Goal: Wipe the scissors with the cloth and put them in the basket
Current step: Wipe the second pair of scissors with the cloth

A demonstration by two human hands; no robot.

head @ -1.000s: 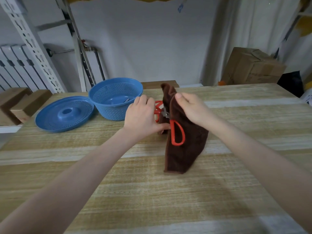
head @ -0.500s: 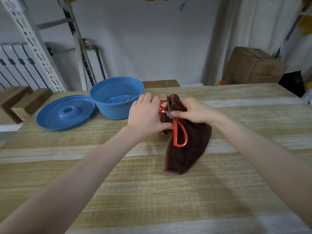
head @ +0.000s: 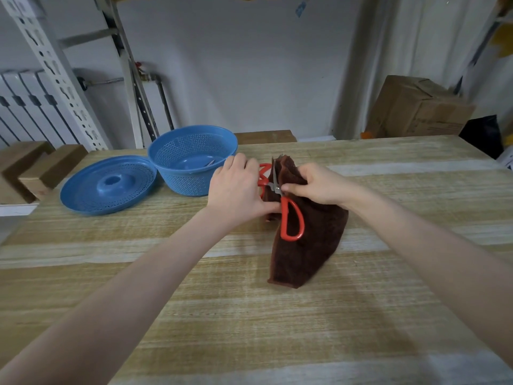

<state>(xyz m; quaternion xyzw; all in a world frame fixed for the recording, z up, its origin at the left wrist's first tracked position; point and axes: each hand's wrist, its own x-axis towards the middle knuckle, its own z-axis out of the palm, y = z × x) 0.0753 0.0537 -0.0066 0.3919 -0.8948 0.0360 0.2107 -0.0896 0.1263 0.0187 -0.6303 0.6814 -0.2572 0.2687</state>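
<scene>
status: wiping step in hand; placement in the basket (head: 186, 185) not yet done.

position: the scissors (head: 283, 213) are held above the tabletop (head: 249, 315), just right of the basket, blades pointing up and spread, one red loop hanging in front of the cloth (head: 311, 245), the other mostly hidden behind the left hand (head: 236, 190).

hands: the left hand is closed around the hidden loop, steadying the tool. the right hand (head: 322, 184) pinches the brown cloth against a blade close to the pivot. the lower cloth drapes down to the tabletop.

basket: upright and uncovered, its blue lid (head: 108, 187) lying beside it to the left. a small metal item shows inside; too small to identify.

recommendations, by judgement:
- draw the pinched cloth from the pivot towards the tip, away from the steadying hand.
- keep finger pads on the flat faces, cloth between skin and edge.
- hold the handle firm so the blades do not snap together on the cloth or a thumb.
- treat each blade on both faces, then the pivot, where residue tends to gather.
- close the blades before carrying them left to the basket.

risk: spread blades near bare fingers; a slipping cloth would expose the edge.
</scene>
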